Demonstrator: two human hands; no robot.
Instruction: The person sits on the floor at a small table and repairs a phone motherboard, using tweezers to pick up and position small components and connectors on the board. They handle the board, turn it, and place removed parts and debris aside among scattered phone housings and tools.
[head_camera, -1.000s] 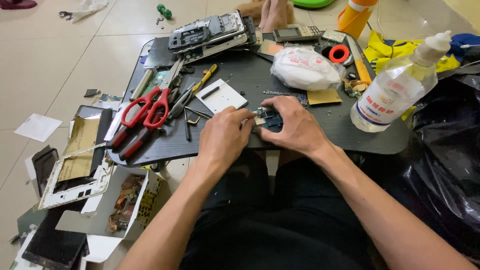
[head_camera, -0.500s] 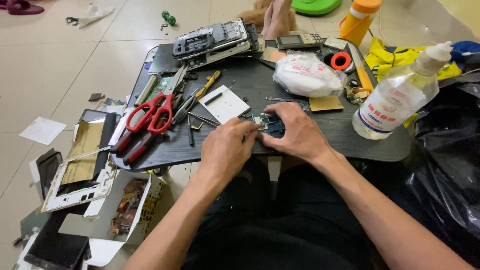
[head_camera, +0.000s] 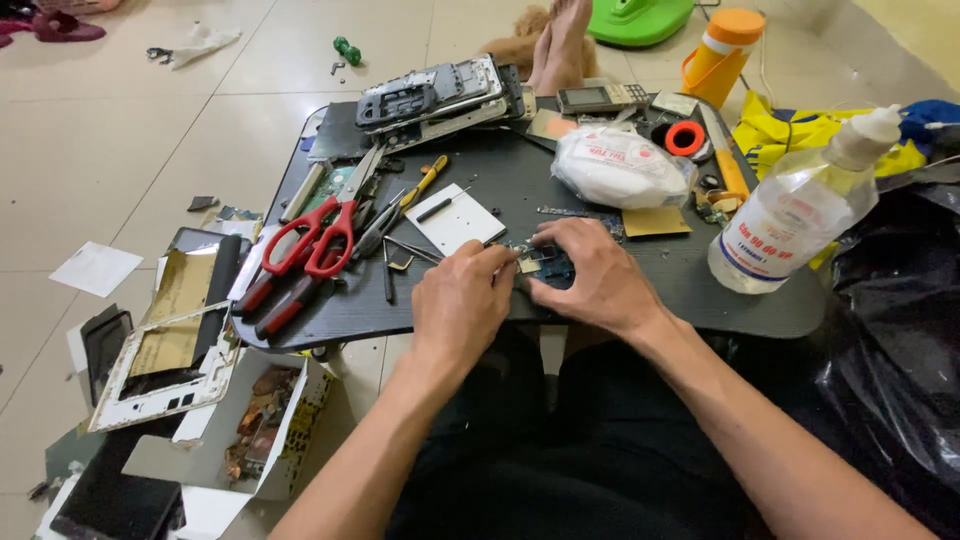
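Both my hands meet at the front middle of a dark work board (head_camera: 700, 290) over a small blue circuit board (head_camera: 548, 265). My left hand (head_camera: 462, 300) pinches the board's left edge with its fingertips. My right hand (head_camera: 592, 275) covers the board's right side and presses it down. Most of the circuit board is hidden under my fingers. A small white card (head_camera: 458, 218) lies just beyond my left hand.
Red-handled scissors (head_camera: 300, 250), pliers and screwdrivers lie at the left. Stacked phone frames (head_camera: 435, 95) sit at the back. A white bag (head_camera: 620, 165), orange tape roll (head_camera: 685, 138) and clear liquid bottle (head_camera: 790, 215) stand right. Phone parts and a box (head_camera: 260, 420) litter the floor.
Both hands stay on the circuit board with only small finger shifts. The camera view has drifted slightly.
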